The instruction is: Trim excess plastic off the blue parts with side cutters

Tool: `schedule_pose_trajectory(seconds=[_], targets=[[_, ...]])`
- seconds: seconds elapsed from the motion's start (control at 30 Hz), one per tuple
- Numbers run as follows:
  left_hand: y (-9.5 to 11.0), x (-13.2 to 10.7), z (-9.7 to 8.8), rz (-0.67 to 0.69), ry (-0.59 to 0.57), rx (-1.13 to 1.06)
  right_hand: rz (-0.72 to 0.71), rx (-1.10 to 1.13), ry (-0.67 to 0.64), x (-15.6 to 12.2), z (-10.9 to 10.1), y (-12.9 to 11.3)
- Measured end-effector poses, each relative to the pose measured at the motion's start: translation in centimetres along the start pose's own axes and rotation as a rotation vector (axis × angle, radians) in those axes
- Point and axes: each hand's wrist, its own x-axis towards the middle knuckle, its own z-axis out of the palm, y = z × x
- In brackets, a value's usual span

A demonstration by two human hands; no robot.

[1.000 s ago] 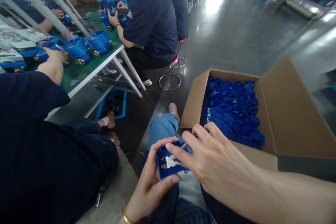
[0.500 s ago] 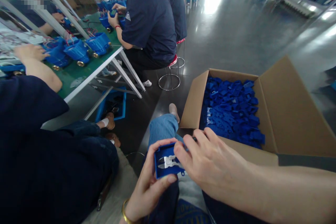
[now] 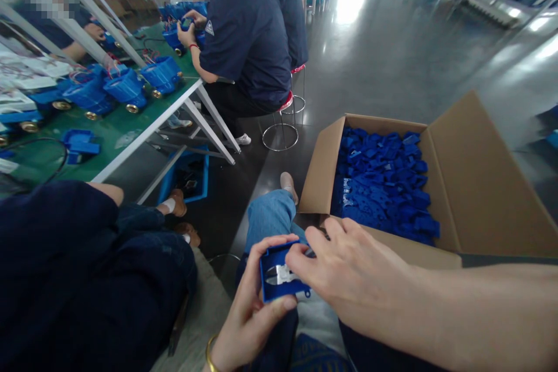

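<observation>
My left hand is closed around a small open blue plastic box, thumb on the near side and fingers along the far side. The box is held over my lap, its hollow side facing up. Silver-jawed cutting pliers lie with their jaws inside the box, pointing left. My right hand is closed on the pliers' handles, which its fingers mostly cover. Exactly what the jaws touch in the box is hard to make out.
An open cardboard box full of blue plastic parts stands ahead right. To the left, a green-topped table bears blue housings with brass fittings. A co-worker sits on a red stool; another person's dark sleeve is close at left.
The neighbour's arm at left has dropped from the table, uncovering a blue part there. My hands and the box have shifted slightly right, and the pliers' jaws look closer together.
</observation>
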Motion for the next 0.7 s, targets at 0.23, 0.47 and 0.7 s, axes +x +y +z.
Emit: schedule_pose_trajectory(seconds=[0.23,0.47,0.7], targets=[[-0.1,-0.1,-0.4,0.004,0.020,0.124,-0.051,-0.003,-0.028,0.3,0.5,0.4],[-0.1,0.2,-0.8,0.012,0.027,0.204,-0.059,-0.100,0.063,0.8,1.5,0.5],[-0.5,1.6,-0.2,0.175,0.182,0.519,0.092,-0.321,0.263,1.2,1.7,-0.1]])
